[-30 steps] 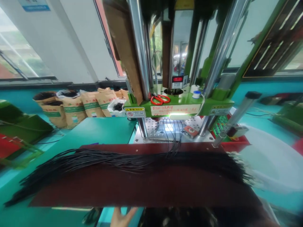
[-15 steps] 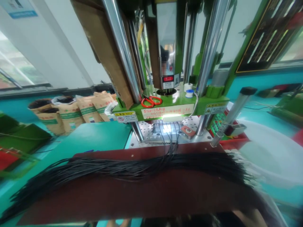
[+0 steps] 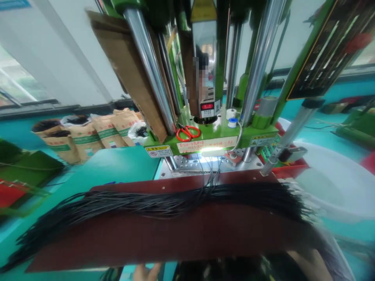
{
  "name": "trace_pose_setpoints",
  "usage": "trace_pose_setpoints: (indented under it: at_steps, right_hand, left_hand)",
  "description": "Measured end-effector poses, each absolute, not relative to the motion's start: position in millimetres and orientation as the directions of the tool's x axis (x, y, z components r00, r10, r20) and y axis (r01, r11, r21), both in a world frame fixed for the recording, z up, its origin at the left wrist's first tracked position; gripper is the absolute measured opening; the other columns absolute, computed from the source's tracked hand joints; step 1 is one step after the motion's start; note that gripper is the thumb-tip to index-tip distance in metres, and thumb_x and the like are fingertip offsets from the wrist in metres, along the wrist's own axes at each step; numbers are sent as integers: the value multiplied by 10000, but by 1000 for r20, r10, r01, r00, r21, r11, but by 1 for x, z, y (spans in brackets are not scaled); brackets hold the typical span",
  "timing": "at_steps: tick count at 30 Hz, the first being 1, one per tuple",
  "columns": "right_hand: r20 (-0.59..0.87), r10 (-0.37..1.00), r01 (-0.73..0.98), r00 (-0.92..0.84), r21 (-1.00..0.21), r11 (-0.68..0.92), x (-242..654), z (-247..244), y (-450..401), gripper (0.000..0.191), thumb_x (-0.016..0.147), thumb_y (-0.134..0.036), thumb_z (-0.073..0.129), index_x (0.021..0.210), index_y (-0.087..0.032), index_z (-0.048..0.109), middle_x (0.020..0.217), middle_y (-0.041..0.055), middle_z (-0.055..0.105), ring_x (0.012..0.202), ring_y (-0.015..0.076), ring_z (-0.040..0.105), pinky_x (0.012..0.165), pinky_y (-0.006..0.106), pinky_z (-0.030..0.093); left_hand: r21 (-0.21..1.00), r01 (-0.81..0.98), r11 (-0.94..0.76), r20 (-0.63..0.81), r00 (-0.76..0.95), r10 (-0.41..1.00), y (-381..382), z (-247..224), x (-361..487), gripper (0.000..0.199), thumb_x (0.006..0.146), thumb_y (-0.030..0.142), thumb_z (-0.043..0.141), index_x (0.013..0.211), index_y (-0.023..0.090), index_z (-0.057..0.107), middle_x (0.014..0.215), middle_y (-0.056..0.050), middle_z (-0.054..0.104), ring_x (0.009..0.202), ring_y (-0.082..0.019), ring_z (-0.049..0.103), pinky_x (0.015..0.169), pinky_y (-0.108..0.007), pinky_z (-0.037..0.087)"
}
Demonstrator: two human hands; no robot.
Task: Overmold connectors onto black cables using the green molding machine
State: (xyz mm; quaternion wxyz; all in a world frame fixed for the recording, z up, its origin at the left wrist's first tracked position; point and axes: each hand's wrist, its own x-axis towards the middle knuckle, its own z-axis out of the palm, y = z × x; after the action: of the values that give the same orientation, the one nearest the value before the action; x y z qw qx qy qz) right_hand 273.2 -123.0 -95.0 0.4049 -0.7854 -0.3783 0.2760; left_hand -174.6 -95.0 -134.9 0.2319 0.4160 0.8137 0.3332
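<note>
My left hand (image 3: 147, 272) shows at the bottom edge, just below the front edge of the brown board (image 3: 164, 242). Two of its fingers are visible, apart, with nothing seen between them. At the lower right, part of my right hand or wrist (image 3: 312, 265) is blurred by the board's corner; its fingers are hidden. A long bundle of black cables (image 3: 123, 203) lies across the board. Several thin strands run from it into the green press (image 3: 216, 136), under its lit plate.
Orange-handled scissors (image 3: 188, 133) and a blue-and-white spool (image 3: 233, 122) rest on the press plate. A metal post (image 3: 288, 132) rises at the board's right, before a large white tub (image 3: 331, 175). Paper sacks (image 3: 83, 140) stand back left, beyond a teal table (image 3: 129, 164).
The green press plate has come down closer to the perforated bed, hiding more of it. My left hand shows slightly more at the bottom edge. The view has shifted a little.
</note>
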Motion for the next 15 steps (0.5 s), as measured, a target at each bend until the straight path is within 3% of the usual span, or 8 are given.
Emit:
trace_pose_setpoints:
  at_steps: [7, 15]
  right_hand:
    - [-167, 797, 320, 580, -853, -411, 269, -89, -121, 255, 447, -440, 611, 580, -228, 561, 665, 93, 659, 733, 336, 616, 669, 412, 512]
    - [-48, 856, 449, 516, -835, -317, 278, -105, -123, 241, 492, -441, 608, 566, -211, 595, 572, 58, 651, 632, 291, 621, 549, 352, 515]
  left_hand:
    - [721, 519, 459, -152, -528, 836, -95, -126, -173, 386, 566, 556, 535, 627, 177, 574, 451, -27, 510, 676, -312, 588, 626, -399, 482]
    - [771, 435, 465, -153, -582, 799, -88, -128, -183, 378, 387, 510, 605, 562, 177, 564, 472, -63, 567, 712, -355, 587, 598, -416, 475]
